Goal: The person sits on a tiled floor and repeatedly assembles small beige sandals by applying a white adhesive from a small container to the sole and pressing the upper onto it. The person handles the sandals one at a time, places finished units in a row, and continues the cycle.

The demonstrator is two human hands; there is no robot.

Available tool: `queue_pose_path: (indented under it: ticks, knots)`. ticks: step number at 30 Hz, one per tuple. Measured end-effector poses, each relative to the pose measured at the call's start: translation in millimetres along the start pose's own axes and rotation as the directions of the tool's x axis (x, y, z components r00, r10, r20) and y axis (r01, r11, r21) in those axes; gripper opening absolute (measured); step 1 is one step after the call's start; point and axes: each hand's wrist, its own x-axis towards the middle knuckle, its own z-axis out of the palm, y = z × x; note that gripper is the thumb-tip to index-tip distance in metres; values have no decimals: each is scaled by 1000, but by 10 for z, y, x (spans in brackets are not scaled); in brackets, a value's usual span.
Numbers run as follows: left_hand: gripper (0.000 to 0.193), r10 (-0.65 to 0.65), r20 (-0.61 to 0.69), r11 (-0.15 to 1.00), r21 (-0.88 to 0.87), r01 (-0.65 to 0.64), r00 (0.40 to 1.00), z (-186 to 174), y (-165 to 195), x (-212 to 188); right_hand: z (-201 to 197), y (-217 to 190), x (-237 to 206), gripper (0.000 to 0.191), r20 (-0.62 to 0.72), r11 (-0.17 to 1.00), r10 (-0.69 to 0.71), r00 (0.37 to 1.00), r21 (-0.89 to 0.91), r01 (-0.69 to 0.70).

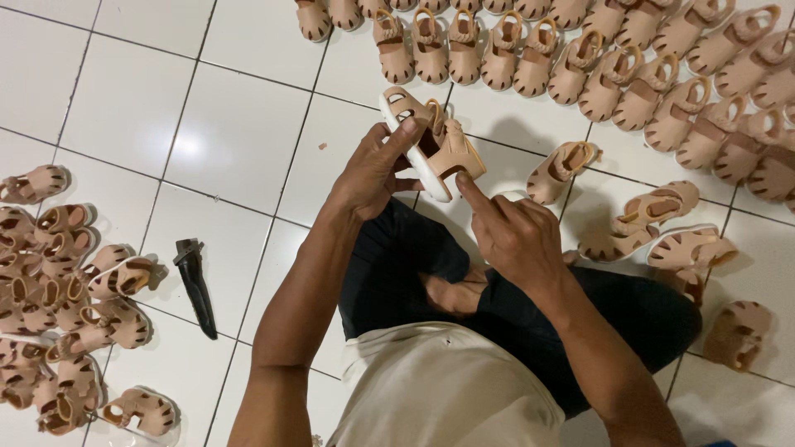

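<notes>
A small beige child's sandal [431, 141] with a white sole is held up over the white tiled floor. My left hand [370, 171] grips it from the left, thumb lying across the toe end. My right hand [507, 228] is just below the sandal, its index finger pressing against the heel edge of the sole. I sit cross-legged in dark trousers and a light shirt, with a bare foot showing between my arms.
Rows of matching beige sandals [629, 58] stand along the top and right. A few loose sandals [654, 228] lie to my right. A heap of sandals [66, 298] fills the left edge. A dark knife-like tool [195, 281] lies on the tiles left of my knee.
</notes>
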Motion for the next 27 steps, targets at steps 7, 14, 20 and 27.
queue_pose_path:
  ticks: [7, 14, 20, 27]
  knots:
    - [89, -12, -21, 998, 65, 14, 1000, 22, 3, -109, 64, 11, 39, 48, 97, 997, 8, 995, -77, -1]
    - [96, 5, -9, 992, 123, -4, 1000, 66, -4, -105, 159, 37, 63, 36, 184, 988, 22, 983, -152, 6]
    - [96, -1, -10, 993, 116, 3, 1000, 67, -12, -119, 118, 6, 66, 34, 211, 985, 21, 977, -172, 16]
    - [95, 0, -14, 990, 141, 2, 1000, 87, -43, -122, 15, -48, 10, 34, 155, 990, -5, 988, -135, 26]
